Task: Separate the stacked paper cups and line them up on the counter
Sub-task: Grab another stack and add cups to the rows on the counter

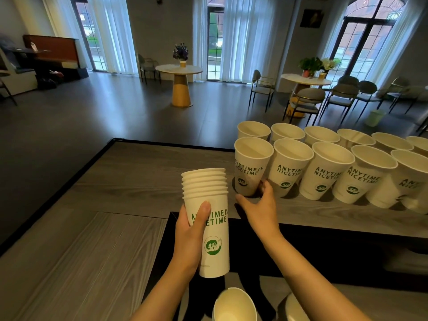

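My left hand (190, 230) grips a stack of several white paper cups (212, 218) with green lettering, held upright above the counter's near part. My right hand (259, 205) reaches forward to a single cup (251, 163) standing at the left end of the front row; its fingers touch the cup's base, with the thumb spread out to the left. Two rows of several separated cups (328, 167) stand upright on the grey wood counter (139, 181), running to the right edge of view.
Another open cup (234, 304) and part of a second one (294, 309) show at the bottom edge near my arms. A black recess (301, 251) cuts the counter below my arms. The counter's far edge drops to a room with tables and chairs.
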The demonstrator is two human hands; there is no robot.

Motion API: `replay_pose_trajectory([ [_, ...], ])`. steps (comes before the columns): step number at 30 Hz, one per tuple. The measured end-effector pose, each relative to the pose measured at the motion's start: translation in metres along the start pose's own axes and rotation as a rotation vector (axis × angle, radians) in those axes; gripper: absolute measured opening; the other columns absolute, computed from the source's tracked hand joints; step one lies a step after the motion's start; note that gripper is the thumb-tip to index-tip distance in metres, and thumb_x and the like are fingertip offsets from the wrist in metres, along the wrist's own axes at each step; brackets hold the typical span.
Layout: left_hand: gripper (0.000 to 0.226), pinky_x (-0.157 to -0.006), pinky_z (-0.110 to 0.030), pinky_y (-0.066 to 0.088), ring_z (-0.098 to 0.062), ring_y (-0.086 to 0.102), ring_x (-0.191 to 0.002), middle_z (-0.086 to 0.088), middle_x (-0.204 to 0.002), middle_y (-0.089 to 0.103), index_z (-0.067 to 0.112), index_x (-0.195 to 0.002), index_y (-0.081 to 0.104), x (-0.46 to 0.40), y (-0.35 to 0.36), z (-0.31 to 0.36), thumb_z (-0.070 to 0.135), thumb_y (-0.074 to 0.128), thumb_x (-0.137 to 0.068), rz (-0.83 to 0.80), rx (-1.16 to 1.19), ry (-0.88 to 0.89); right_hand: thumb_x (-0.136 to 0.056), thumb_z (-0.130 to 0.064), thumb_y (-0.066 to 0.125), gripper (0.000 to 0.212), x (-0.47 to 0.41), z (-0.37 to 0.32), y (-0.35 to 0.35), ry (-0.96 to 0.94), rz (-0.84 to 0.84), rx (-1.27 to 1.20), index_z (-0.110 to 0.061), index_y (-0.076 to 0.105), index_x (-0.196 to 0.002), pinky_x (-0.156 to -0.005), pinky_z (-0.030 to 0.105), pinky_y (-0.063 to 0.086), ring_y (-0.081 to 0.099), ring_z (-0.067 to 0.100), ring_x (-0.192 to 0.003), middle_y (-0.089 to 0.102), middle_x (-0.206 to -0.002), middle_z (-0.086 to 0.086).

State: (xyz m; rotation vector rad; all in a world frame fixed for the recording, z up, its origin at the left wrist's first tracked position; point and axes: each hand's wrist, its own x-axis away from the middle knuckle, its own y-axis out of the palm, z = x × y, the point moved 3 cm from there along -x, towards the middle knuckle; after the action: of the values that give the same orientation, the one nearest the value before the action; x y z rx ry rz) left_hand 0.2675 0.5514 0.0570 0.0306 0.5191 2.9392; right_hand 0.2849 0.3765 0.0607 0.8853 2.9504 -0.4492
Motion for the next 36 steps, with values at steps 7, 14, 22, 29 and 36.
replay_pose_trajectory([
  [7, 0.048, -0.059, -0.020, 0.055, -0.007, 0.070, -0.074, 0.000, -0.094, 0.069, 0.019, -0.114, 0.049, -0.001, -0.006, 0.010, 0.039, 0.067, -0.074, -0.034, -0.055, 0.025, -0.084, -0.013, 0.070, 0.062, 0.045, -0.016, 0.000, -0.044, 0.125, -0.130, -0.022, 0.039, -0.136, -0.107, 0.034, 0.040, 0.044, 0.018, -0.128, 0.042, -0.142, 0.003],
  [14, 0.067, -0.065, -0.023, 0.056, -0.014, 0.071, -0.082, 0.001, -0.093, 0.074, 0.018, -0.114, 0.052, -0.001, -0.016, 0.016, 0.051, 0.073, -0.059, -0.117, -0.069, 0.052, -0.095, -0.009, 0.054, 0.026, 0.036, -0.089, 0.009, -0.336, -0.277, -0.162, -0.024, 0.062, -0.115, -0.087, 0.005, 0.041, 0.051, -0.015, -0.103, 0.052, -0.126, -0.002],
  [22, 0.095, -0.072, -0.032, 0.056, -0.023, 0.069, -0.091, -0.010, -0.107, 0.071, 0.016, -0.125, 0.052, -0.003, -0.031, 0.026, 0.066, 0.080, -0.050, -0.093, 0.025, 0.038, -0.094, -0.012, 0.054, 0.018, 0.023, -0.130, 0.018, -0.320, -0.663, -0.070, -0.013, 0.065, -0.081, -0.079, 0.006, 0.044, 0.056, -0.008, -0.102, 0.053, -0.130, -0.004],
  [29, 0.094, -0.073, -0.033, 0.057, -0.025, 0.070, -0.095, -0.011, -0.110, 0.071, 0.020, -0.127, 0.052, -0.002, -0.032, 0.025, 0.064, 0.082, -0.049, -0.129, 0.044, 0.000, -0.088, -0.025, 0.066, 0.012, 0.009, -0.156, 0.036, -0.306, -0.424, -0.165, -0.021, 0.056, -0.093, -0.078, 0.024, 0.054, 0.061, 0.009, -0.095, 0.056, -0.121, -0.006],
  [36, 0.098, -0.079, -0.034, 0.056, -0.025, 0.068, -0.104, -0.008, -0.116, 0.070, 0.021, -0.131, 0.049, -0.005, -0.032, 0.024, 0.065, 0.081, -0.049, -0.128, 0.039, 0.007, -0.081, -0.055, 0.062, 0.056, 0.018, -0.149, 0.058, -0.032, -0.440, -0.106, -0.015, 0.056, -0.120, -0.071, 0.022, 0.054, 0.067, 0.007, -0.085, 0.069, -0.103, 0.001],
])
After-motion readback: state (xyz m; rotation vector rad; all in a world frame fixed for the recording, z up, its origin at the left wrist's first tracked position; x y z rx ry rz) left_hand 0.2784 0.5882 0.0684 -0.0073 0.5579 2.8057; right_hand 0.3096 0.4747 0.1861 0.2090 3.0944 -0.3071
